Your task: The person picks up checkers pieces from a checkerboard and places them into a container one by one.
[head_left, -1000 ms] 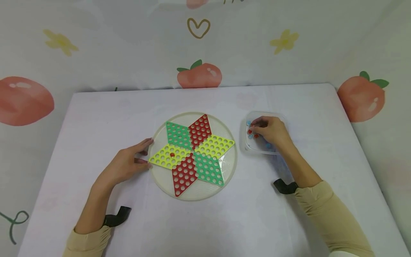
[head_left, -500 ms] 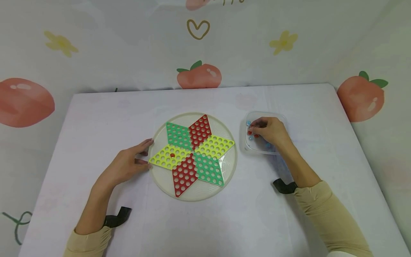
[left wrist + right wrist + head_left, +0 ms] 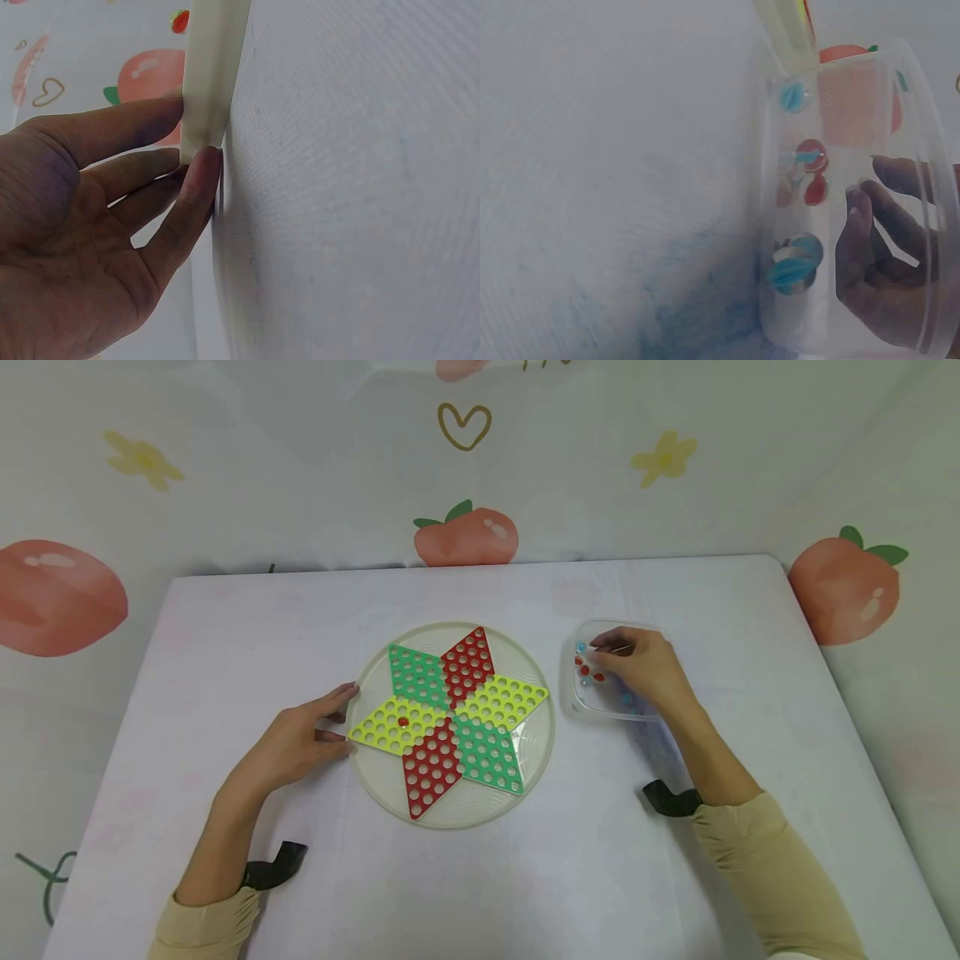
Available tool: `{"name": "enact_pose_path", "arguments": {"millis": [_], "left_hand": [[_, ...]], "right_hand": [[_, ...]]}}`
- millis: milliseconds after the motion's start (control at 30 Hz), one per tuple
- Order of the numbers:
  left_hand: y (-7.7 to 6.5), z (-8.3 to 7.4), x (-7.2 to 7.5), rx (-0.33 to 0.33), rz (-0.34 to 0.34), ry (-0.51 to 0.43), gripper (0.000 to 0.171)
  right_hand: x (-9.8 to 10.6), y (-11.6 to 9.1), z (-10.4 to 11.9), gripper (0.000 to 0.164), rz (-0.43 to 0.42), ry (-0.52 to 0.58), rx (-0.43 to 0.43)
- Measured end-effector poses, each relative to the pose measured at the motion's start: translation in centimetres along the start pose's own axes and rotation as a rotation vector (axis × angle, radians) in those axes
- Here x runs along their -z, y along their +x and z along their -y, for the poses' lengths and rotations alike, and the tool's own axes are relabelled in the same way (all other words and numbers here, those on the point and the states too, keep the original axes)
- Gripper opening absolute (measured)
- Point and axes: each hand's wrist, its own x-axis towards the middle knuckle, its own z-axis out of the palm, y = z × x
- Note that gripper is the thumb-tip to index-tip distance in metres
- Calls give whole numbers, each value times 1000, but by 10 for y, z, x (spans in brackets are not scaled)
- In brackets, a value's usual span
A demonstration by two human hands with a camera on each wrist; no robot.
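Note:
A round pale board (image 3: pixel 371 789) bears a six-pointed star of red, green and yellow holes, with one red marble (image 3: pixel 402 722) seated in the left yellow point. My left hand (image 3: pixel 292 747) rests at the board's left rim; in the left wrist view its fairly straight fingers touch the rim (image 3: pixel 210 75). My right hand (image 3: pixel 643 667) is inside a clear plastic box (image 3: pixel 576 703), fingers bent and tips close together. Blue marbles (image 3: pixel 791 276) and red marbles (image 3: pixel 815 187) lie beside it. Whether its fingertips pinch a marble cannot be made out.
Both things stand on a white-covered table (image 3: pixel 480 893), the box right of the board with a strip of cloth between. A printed curtain (image 3: pixel 300 468) hangs behind the table's back edge.
My right hand has lifted back slightly, up and right inside the box, and more red marbles show beside its fingertips. My left hand and the board have stayed in place.

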Motion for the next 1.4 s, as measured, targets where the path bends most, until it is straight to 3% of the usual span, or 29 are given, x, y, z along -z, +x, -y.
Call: {"name": "enact_pose_path", "arguments": {"millis": [367,700,1000,1400], "left_hand": [[-1,2,1,-5,4,2,79],[0,2,0,-6,9,7,79],[1,1,-1,10,0,33,79],[1,1,0,14,1,23,79]], "right_hand": [[-2,-11,9,35,-111,96,71],[-4,-20,27,34,-150,202,143],[-12,-26,43,24,-74,243,215],[-36,-26,57,21,-15,250,296]]}}
